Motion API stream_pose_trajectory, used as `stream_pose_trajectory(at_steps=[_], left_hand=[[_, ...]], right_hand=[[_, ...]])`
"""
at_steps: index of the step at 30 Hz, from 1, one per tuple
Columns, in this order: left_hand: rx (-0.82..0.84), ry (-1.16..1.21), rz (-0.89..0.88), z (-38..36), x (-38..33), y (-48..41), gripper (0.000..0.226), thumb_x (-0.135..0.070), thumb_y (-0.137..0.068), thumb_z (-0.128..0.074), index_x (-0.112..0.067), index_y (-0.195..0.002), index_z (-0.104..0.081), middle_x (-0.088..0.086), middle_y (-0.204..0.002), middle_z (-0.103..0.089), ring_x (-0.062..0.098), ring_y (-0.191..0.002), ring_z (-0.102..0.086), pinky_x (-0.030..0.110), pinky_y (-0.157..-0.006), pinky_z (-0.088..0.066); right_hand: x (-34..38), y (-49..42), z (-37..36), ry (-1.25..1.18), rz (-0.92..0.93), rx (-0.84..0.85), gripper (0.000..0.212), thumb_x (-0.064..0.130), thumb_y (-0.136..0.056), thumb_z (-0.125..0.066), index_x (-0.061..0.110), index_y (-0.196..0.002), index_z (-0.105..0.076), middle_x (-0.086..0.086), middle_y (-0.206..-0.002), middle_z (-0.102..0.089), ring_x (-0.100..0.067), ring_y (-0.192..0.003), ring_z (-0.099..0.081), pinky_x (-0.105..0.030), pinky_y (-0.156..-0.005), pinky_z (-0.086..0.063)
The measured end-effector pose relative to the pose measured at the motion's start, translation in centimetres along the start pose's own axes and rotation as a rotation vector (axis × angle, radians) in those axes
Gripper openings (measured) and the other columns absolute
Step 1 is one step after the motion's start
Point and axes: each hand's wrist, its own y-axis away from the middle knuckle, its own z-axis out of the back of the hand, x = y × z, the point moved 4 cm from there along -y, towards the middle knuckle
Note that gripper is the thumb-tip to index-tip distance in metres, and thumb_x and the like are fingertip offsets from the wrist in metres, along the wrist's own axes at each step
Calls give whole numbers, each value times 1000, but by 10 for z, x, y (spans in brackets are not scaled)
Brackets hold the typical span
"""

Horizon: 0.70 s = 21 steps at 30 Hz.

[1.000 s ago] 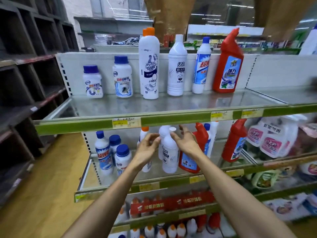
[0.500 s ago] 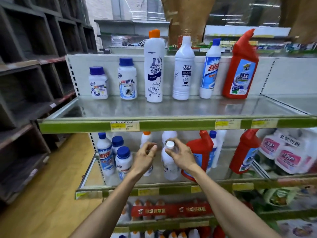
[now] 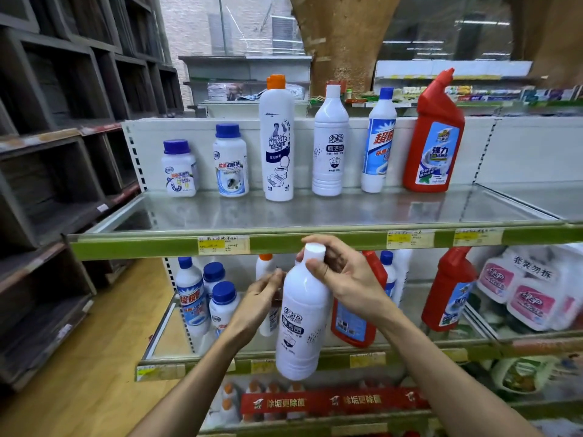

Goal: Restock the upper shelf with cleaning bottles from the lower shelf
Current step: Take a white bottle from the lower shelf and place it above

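White plastic with a flat white cap, the cleaning bottle (image 3: pixel 301 323) hangs upright in the air just below the green price rail (image 3: pixel 284 244) that fronts the upper shelf (image 3: pixel 347 212). Its cap is level with the rail's lower edge, and its base is down in front of the lower shelf (image 3: pixel 157 370). The right hand (image 3: pixel 344 279) has it from the right: the grip is clamped on the bottle's top, with the thumb across the near face just under the cap and the fingers curled round behind the cap. The left hand (image 3: pixel 258 298) is also below the rail, on the bottle's left, its fingertips curled beside the bottle's shoulder. Whether this grip touches the held bottle, or closes on the small orange-capped bottle (image 3: pixel 265 263) standing behind it, cannot be told. Above the rail, six containers stand upright in a row along the back of the upper shelf: two squat blue-capped jars (image 3: pixel 179 168) at the left, a tall orange-capped cleaner (image 3: pixel 277 137), a matching white bottle (image 3: pixel 329 146), a slim blue-capped bottle (image 3: pixel 378 143) and a red angled-neck bottle (image 3: pixel 433 134). Below the rail, on the lower shelf, blue-capped stock (image 3: pixel 189 288) stands at the left. A red bottle (image 3: pixel 356 316) is partly hidden behind the right hand, a second red one (image 3: pixel 448 288) stands further right, and pink-labelled jugs (image 3: pixel 530 298) fill the far right.
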Motion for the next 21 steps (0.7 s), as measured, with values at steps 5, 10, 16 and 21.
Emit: stream_pose_trajectory(at_steps=[5, 10, 16, 21], left_hand=[[114, 187, 63, -10, -32, 9, 44, -44, -105, -37, -14, -112, -69, 17, -109, -75, 31, -100, -72, 45, -87, -57], [269, 396, 111, -10, -65, 11, 74, -66, -96, -26, -12, -127, -65, 26, -124, -67, 41, -109, -66, 58, -100, -49], [349, 592, 96, -17, -83, 17, 71, -65, -87, -32, -14, -111, -75, 23, -107, -73, 35, -87, -73, 51, -75, -61], [341, 640, 38, -17, -84, 14, 68, -62, -88, -37, -11, -111, -75, 23, -107, -73, 35, -85, -72, 50, -79, -58]], right_hand=[[52, -44, -1, -230, 58, -77, 30, 22, -88, -63, 13, -117, -62, -1, -90, -76, -15, -84, -70, -27, -79, -56], [85, -88, 6, -419, 76, -146, 18, 7, -99, -52, 5, -115, -60, -9, -81, -75, -20, -72, -70, -33, -71, -60], [94, -110, 12, -536, 49, -196, 16, 11, -98, -54, 6, -110, -64, -11, -80, -75, -24, -70, -70, -37, -72, -61], [100, -111, 9, -528, 40, -194, 19, 13, -98, -55, 4, -113, -62, -13, -88, -76, -24, -71, -71, -37, -70, -61]])
